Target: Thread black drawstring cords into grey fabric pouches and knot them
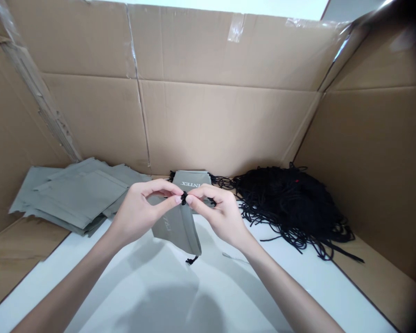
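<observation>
My left hand [142,208] and my right hand [217,210] meet at the middle, both pinching a black cord knot [184,198] at the top of a small grey drawstring pouch [178,229]. The pouch hangs down between my hands, lifted off the white table [152,286]. A second black cord end [191,260] sticks out at its lower corner. Behind my fingers lies a grey pouch [191,179] printed with white letters.
A pile of flat grey pouches [76,196] lies at the left. A heap of black cords [291,203] lies at the right. Tall cardboard walls [229,125] enclose the table at the back and both sides.
</observation>
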The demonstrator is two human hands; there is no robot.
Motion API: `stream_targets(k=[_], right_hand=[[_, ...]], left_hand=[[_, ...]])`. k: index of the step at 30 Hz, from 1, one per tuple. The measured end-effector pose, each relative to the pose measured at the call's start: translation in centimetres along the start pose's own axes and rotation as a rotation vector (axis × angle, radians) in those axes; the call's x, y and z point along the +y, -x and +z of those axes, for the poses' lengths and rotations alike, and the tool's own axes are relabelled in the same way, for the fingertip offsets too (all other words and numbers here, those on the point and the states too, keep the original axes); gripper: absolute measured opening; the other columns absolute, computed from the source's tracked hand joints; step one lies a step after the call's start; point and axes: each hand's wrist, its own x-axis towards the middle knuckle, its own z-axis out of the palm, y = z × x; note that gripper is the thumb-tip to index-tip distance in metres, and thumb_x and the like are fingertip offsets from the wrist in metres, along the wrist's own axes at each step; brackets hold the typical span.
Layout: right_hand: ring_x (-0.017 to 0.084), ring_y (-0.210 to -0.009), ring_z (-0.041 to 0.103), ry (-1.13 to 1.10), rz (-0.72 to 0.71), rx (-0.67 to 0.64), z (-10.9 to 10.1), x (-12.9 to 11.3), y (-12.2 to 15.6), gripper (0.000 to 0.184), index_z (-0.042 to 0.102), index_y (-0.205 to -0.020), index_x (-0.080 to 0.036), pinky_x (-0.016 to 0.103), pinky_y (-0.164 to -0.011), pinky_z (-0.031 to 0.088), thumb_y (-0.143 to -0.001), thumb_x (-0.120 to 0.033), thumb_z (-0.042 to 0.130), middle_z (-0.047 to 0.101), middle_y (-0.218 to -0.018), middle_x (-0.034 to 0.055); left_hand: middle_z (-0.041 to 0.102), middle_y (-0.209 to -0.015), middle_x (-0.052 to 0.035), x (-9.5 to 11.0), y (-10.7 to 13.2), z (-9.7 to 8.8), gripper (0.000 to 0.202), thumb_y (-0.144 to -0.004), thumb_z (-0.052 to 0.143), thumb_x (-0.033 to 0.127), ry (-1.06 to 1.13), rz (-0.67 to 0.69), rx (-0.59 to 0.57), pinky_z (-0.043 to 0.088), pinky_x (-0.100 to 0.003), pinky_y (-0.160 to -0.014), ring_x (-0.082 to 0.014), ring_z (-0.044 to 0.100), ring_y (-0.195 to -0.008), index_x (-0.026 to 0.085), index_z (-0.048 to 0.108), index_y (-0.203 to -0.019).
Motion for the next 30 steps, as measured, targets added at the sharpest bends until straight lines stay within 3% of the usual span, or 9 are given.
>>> stream_targets(k=[7,13,16,19,21,24,26,30], right_hand=[[0.016,-0.076,0.061,0.015,-0.021,0.102,0.6,0.3,0.2,0.016,0.071,-0.083,-0.019,0.027,-0.069,0.047,-0.094,-0.027,0.062,0.070,-0.080,0.0024],[0.015,-0.069,0.058,0.104,-0.106,0.160,1.2,0.0,0.3,0.015,0.070,-0.081,-0.021,0.029,-0.070,0.045,-0.093,-0.024,0.061,0.068,-0.074,0.0013],[0.017,-0.083,0.062,0.054,-0.092,0.166,1.2,0.3,0.2,0.006,0.066,-0.086,-0.021,0.031,-0.080,0.048,-0.089,-0.026,0.067,0.069,-0.087,0.0026],[0.020,-0.110,0.059,0.001,-0.016,0.081,1.0,0.9,-0.1,0.031,0.062,-0.107,-0.023,0.037,-0.099,0.043,-0.082,-0.033,0.076,0.067,-0.115,0.0051],[0.020,-0.114,0.058,-0.071,0.035,-0.038,0.8,1.3,-0.4,0.038,0.059,-0.116,-0.024,0.037,-0.102,0.042,-0.083,-0.036,0.075,0.064,-0.120,0.0051],[0.016,-0.094,0.060,-0.206,0.077,-0.193,0.5,1.6,-0.7,0.018,0.064,-0.098,-0.020,0.030,-0.086,0.047,-0.090,-0.036,0.066,0.066,-0.098,0.0023],[0.015,-0.081,0.056,-0.240,0.089,-0.225,0.4,1.7,-0.8,0.019,0.063,-0.087,-0.019,0.027,-0.077,0.045,-0.093,-0.037,0.062,0.061,-0.084,0.0004],[0.015,-0.079,0.051,-0.245,0.089,-0.205,0.2,1.6,-0.7,0.024,0.064,-0.089,-0.019,0.027,-0.075,0.043,-0.095,-0.041,0.057,0.058,-0.083,0.0007]], left_hand=[[0.078,-0.095,-0.0019,0.4,0.5,0.5,0.020,-0.080,0.076,0.043,-0.013,-0.061,0.077,0.057,-0.033,-0.084,-0.0241,0.070,-0.092,0.026,0.079,-0.088],[0.078,-0.087,-0.0024,0.2,0.5,1.4,0.014,-0.078,0.077,0.038,0.096,-0.137,0.177,0.059,-0.033,-0.079,-0.0232,0.071,-0.084,0.024,0.079,-0.084],[0.076,-0.092,-0.0031,-0.1,0.3,1.5,0.015,-0.083,0.072,0.036,0.127,-0.109,0.150,0.056,-0.032,-0.081,-0.0227,0.070,-0.088,0.022,0.076,-0.087],[0.073,-0.099,-0.0030,-0.4,0.2,1.5,0.015,-0.088,0.066,0.036,0.156,-0.068,0.096,0.051,-0.030,-0.084,-0.0221,0.067,-0.096,0.022,0.072,-0.091],[0.071,-0.098,-0.0022,-0.6,0.2,1.5,0.016,-0.090,0.064,0.037,0.144,-0.051,0.058,0.048,-0.029,-0.081,-0.0207,0.064,-0.094,0.022,0.070,-0.091],[0.068,-0.095,-0.0012,-0.7,0.1,1.5,0.016,-0.091,0.062,0.037,0.088,-0.016,0.046,0.044,-0.028,-0.079,-0.0184,0.060,-0.088,0.023,0.068,-0.089],[0.065,-0.092,-0.0012,-0.7,0.1,1.3,0.015,-0.092,0.062,0.036,0.085,-0.005,0.048,0.043,-0.028,-0.079,-0.0175,0.058,-0.085,0.022,0.066,-0.089],[0.060,-0.086,-0.0011,-0.8,0.0,1.1,0.016,-0.094,0.059,0.037,0.187,-0.059,-0.015,0.042,-0.027,-0.074,-0.0166,0.054,-0.081,0.021,0.062,-0.092]])
